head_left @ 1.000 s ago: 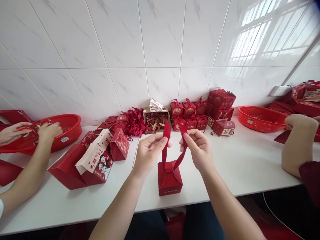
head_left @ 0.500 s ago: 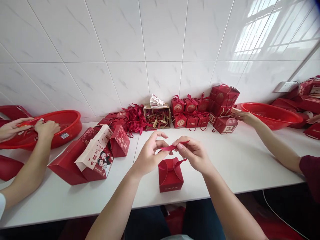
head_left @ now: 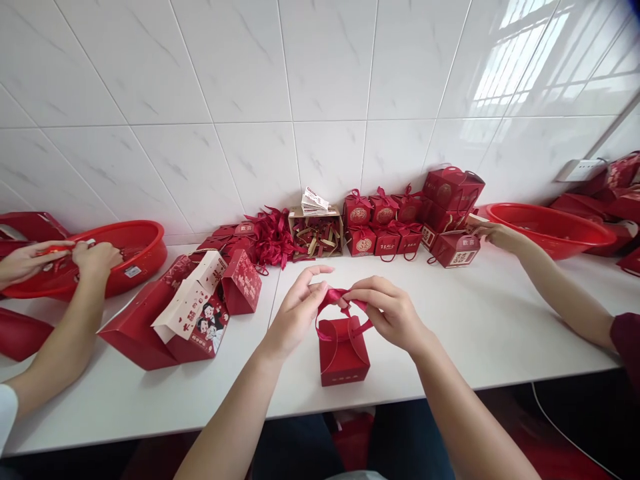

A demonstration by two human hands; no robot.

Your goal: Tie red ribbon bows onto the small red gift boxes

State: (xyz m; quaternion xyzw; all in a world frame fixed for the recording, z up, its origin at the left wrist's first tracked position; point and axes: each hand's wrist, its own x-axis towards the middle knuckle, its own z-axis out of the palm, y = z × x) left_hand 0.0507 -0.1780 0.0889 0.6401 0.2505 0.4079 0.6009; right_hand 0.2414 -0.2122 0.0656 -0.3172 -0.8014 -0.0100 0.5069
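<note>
A small red gift box (head_left: 345, 363) stands upright on the white table before me, its top flaps folded in. A red ribbon (head_left: 336, 295) runs up from the top of the box and forms a loop above it. My left hand (head_left: 300, 310) pinches the ribbon on the left side between thumb and fingers. On the other side my right hand (head_left: 390, 310) grips the ribbon, its fingertips partly hidden behind it. Both hands are just above the box and close together.
Left stand larger red boxes (head_left: 150, 327) and a red basin (head_left: 145, 247) with a co-worker's hands (head_left: 95, 260). Along the wall are a ribbon pile (head_left: 273, 237), a carton (head_left: 317, 240) and tied boxes (head_left: 360, 240). Another co-worker's hand (head_left: 500, 237) is by a right-hand basin (head_left: 550, 230).
The ribbon, stretched nearly straight between my fingers before, now curves in a loop above the box. My right hand has turned over slightly, fingers pointing left. The box has stayed in place.
</note>
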